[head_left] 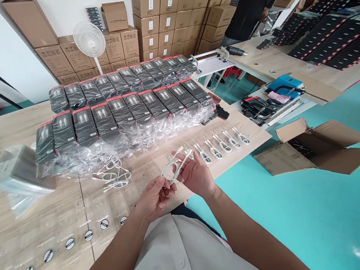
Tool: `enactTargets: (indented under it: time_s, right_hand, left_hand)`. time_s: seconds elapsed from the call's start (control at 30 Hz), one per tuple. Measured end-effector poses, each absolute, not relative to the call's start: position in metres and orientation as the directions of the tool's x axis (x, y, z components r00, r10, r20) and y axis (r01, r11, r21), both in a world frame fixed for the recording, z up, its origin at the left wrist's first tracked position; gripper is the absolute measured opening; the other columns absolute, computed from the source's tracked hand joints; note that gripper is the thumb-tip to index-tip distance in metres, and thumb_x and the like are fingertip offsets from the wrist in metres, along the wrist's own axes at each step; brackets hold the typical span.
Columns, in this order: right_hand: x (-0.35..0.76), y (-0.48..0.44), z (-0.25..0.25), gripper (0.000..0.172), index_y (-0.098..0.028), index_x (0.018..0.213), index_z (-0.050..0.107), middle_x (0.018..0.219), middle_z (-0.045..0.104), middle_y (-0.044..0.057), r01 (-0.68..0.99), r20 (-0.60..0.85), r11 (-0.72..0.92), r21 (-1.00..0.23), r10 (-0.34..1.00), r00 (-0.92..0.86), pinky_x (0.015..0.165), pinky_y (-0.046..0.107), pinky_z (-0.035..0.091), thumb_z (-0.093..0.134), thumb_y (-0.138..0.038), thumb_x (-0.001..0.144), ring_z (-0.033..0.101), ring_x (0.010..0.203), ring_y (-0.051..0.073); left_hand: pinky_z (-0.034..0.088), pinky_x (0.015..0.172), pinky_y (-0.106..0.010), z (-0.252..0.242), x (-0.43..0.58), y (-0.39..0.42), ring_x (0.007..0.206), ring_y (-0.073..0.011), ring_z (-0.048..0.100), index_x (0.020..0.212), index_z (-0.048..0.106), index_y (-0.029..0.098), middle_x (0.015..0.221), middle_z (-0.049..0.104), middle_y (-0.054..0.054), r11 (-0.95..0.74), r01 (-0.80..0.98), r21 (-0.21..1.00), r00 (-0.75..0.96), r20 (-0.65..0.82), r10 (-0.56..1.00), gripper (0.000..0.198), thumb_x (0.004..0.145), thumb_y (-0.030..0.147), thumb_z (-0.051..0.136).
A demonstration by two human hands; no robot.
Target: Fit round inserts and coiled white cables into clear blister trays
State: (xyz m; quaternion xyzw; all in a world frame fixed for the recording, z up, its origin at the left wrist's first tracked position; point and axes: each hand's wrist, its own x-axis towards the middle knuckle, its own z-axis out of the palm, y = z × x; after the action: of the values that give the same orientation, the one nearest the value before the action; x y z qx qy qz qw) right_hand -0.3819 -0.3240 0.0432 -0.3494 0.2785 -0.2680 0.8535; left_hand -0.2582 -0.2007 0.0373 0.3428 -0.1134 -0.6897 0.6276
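In the head view, faces a wood-grain table [11, 123] over turquoise floor [259, 221], with a white fan [89, 39] and stacked cartons [150, 25] behind. Pinches a looped pale cable [175, 175] in the left hand [155, 196] above the table's near edge; cups the right hand [199, 175] loosely against it, with thumb apart. Has bundled cables [225, 147] toward the right edge, a cable tangle [116, 176] farther left, and two rows of wrapped black boxes [142, 110] hiding much of the far edge.
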Motion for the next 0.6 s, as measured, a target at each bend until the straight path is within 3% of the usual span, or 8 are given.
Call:
enactTargets:
  time_s: [0.13, 0.27, 0.37, 0.47, 0.6]
  right_hand:
    - [-0.384, -0.324, 0.043, 0.038, -0.023, 0.104, 0.066, 0.065, 0.058, -0.001, 0.196, -0.232, 0.47, -0.861, -0.705, 0.67, 0.048, 0.025, 0.035, 0.059, -0.054, 0.082, 0.045, 0.052, 0.012]
    - [-0.388, -0.332, 0.039, 0.026, -0.02, 0.084, 0.066, 0.056, 0.054, -0.003, -0.132, -0.252, 0.22, -0.967, -0.716, 0.652, 0.047, 0.024, 0.034, 0.06, -0.045, 0.082, 0.044, 0.048, 0.011]
    - [-0.391, -0.335, 0.038, 0.02, -0.018, 0.072, 0.065, 0.057, 0.057, -0.002, -0.422, -0.309, -0.047, -0.905, -0.609, 0.731, 0.05, 0.024, 0.037, 0.055, -0.032, 0.083, 0.049, 0.049, 0.011]
    - [-0.389, -0.332, 0.038, 0.023, -0.019, 0.07, 0.066, 0.06, 0.06, -0.001, -0.471, -0.281, -0.275, -0.838, -0.522, 0.805, 0.056, 0.025, 0.04, 0.049, -0.023, 0.083, 0.054, 0.054, 0.012]
    - [-0.382, -0.319, 0.036, 0.026, -0.021, 0.07, 0.065, 0.067, 0.061, 0.001, -0.437, -0.088, -0.367, -0.821, -0.676, 0.732, 0.063, 0.028, 0.041, 0.045, -0.024, 0.087, 0.055, 0.062, 0.015]
  left_hand:
    - [0.027, 0.033, -0.012, 0.035, -0.262, -0.2, 0.06, -0.0097, 0.06, 0.072, 0.053, 0.015, 0.081, 0.064, -0.007, -0.326, 0.827, 0.457, -0.141, -0.393, -0.909, 0.039, 0.08, 0.05, 0.068]
    - [0.018, 0.029, -0.012, 0.034, -0.263, -0.2, 0.049, -0.0077, 0.054, 0.07, 0.047, 0.016, 0.073, 0.058, -0.003, -0.439, 0.832, 0.34, -0.294, -0.401, -0.867, 0.043, 0.085, 0.054, 0.06]
    - [0.016, 0.03, -0.01, 0.032, -0.261, -0.202, 0.046, -0.0036, 0.044, 0.067, 0.041, 0.016, 0.07, 0.053, -0.001, -0.377, 0.882, 0.282, -0.248, -0.403, -0.881, 0.042, 0.087, 0.047, 0.061]
    - [0.016, 0.032, -0.009, 0.028, -0.261, -0.206, 0.047, -0.0029, 0.039, 0.066, 0.038, 0.017, 0.068, 0.05, 0.0, -0.279, 0.929, 0.245, -0.15, -0.44, -0.885, 0.042, 0.087, 0.044, 0.063]
    - [0.016, 0.032, -0.009, 0.025, -0.261, -0.211, 0.047, -0.0034, 0.038, 0.066, 0.039, 0.017, 0.067, 0.049, 0.001, -0.18, 0.954, 0.24, -0.034, -0.509, -0.86, 0.04, 0.086, 0.042, 0.064]
